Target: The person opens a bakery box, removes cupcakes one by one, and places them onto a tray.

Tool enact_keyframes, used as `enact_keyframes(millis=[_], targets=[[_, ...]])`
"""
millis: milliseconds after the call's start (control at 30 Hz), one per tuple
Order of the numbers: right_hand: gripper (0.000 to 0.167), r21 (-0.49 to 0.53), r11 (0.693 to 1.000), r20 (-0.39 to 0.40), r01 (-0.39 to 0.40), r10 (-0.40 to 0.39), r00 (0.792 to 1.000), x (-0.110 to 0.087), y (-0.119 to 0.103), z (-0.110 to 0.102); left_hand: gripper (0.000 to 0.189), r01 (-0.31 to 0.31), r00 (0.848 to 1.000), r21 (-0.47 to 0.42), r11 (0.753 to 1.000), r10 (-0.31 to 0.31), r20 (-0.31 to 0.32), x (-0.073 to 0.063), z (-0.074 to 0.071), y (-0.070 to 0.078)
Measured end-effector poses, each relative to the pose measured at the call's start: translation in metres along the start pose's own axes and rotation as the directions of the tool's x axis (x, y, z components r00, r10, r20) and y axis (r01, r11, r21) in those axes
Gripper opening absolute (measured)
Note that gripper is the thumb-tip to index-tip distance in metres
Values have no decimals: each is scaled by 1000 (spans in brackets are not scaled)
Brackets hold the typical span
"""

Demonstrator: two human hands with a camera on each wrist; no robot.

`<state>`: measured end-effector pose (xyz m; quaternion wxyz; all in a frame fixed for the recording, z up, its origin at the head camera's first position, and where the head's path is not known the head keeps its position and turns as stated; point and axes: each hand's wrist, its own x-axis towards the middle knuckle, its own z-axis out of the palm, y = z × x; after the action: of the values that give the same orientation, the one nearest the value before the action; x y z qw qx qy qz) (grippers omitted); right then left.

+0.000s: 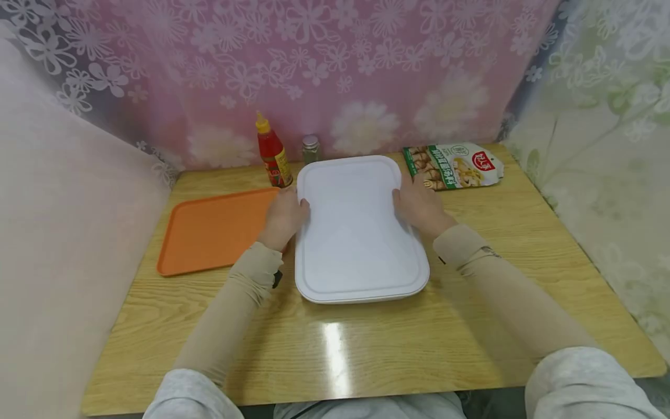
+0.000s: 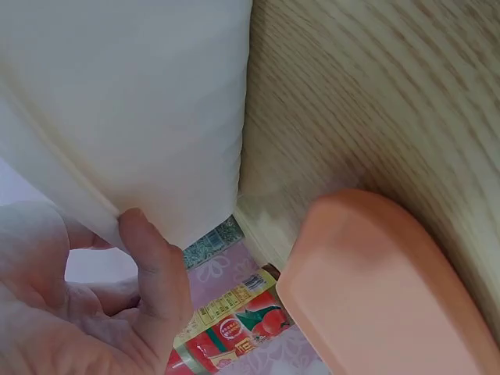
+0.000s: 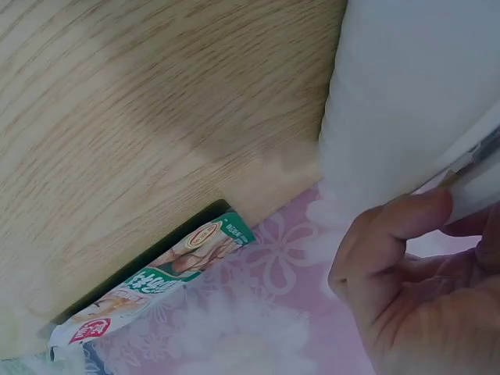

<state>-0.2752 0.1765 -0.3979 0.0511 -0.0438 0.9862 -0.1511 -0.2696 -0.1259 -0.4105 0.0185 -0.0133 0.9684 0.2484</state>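
Note:
A white rectangular storage box with a white lid stands in the middle of the table. My left hand grips the lid's left edge, and the left wrist view shows its fingers curled at the rim. On the opposite side, my right hand holds the lid's right edge. A narrow gap with something dark in it shows under the rim in the right wrist view; what it is I cannot tell. The box's contents are hidden.
An orange tray lies left of the box. Behind stand a red sauce bottle with a yellow cap and a small glass jar. A green-and-white food packet lies at the back right, near the flowered curtain.

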Motion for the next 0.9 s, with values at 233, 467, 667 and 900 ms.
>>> enact_keyframes(millis=[233, 467, 667, 900], targets=[[54, 37, 999, 27, 17, -18, 999, 0, 2, -4, 48, 6, 1000, -30, 1000, -6, 18, 2, -2, -1], [57, 67, 997, 32, 25, -27, 999, 0, 0, -8, 46, -3, 1000, -53, 999, 4, 28, 2, -5, -3], [59, 98, 995, 37, 25, -29, 999, -4, -1, -16, 45, -32, 999, -48, 998, 31, -7, 0, -12, 2], [61, 107, 994, 62, -1, -6, 998, -11, 8, -33, 49, -57, 998, -89, 994, 56, -19, -6, -25, 20]])
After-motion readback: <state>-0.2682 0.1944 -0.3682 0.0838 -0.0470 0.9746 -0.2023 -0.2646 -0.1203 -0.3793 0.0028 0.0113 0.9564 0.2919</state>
